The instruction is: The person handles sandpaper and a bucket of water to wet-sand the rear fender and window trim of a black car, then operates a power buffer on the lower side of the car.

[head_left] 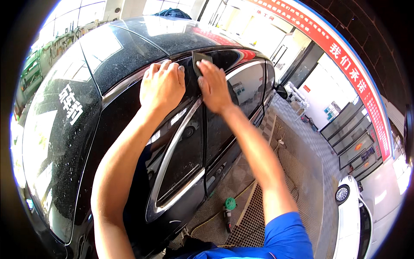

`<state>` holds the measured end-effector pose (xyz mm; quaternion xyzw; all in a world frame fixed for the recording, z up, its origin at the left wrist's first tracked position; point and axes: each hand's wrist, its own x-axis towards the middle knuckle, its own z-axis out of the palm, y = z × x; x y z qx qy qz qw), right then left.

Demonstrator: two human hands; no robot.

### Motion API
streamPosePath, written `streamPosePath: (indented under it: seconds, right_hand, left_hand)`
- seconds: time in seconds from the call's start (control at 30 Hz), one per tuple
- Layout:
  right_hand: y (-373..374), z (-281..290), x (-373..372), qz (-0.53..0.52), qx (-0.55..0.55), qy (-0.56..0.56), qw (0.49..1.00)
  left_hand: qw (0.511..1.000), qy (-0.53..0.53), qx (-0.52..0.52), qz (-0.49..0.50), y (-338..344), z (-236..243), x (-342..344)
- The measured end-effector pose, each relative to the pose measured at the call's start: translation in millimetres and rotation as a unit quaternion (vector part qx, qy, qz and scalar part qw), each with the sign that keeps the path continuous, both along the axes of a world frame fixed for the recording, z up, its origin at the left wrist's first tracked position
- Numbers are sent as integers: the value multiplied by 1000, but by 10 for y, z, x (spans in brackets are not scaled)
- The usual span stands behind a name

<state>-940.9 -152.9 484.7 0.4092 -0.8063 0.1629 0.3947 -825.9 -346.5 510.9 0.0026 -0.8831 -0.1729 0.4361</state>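
Note:
Along the roof edge of a black car with a dusty roof, both my hands work above the rear side door. My left hand is closed, its fingers bent down against the roof trim; whatever lies under the fingertips is hidden. Just right of it, my right hand has its fingers and thumb on a thin, dark flat piece, which stands up from the roof edge at the top of the door frame. A chrome strip frames the small rear side window below my hands.
On the floor beside the car lies a power tool with a round green pad. Floor grating and a cable run near it. A white car stands at the right. A red banner hangs over the doorway, and blue cloth lies beyond the roof.

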Motion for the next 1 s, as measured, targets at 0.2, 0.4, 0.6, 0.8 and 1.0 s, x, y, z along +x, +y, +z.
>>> streamPosePath:
  seconds: [0.2, 0.4, 0.6, 0.8, 1.0]
  right_hand:
    - [-144, -49, -295, -52, -54, -9, 997]
    - [220, 338, -630, -89, 41, -4, 995]
    - [-122, -76, 113, 12, -30, -24, 999]
    - [-293, 257, -470, -112, -29, -58, 992]
    - [34, 300, -199, -25, 27, -32, 999]
  left_hand:
    - [999, 13, -18, -22, 23, -121, -46]
    - [999, -19, -4, -47, 210, 60, -7]
    - [1000, 17, -12, -22, -10, 1, -1]
    - [1000, 18, -14, -19, 56, -102, -28]
    - [1000, -2, -8, -30, 117, 46, 23]
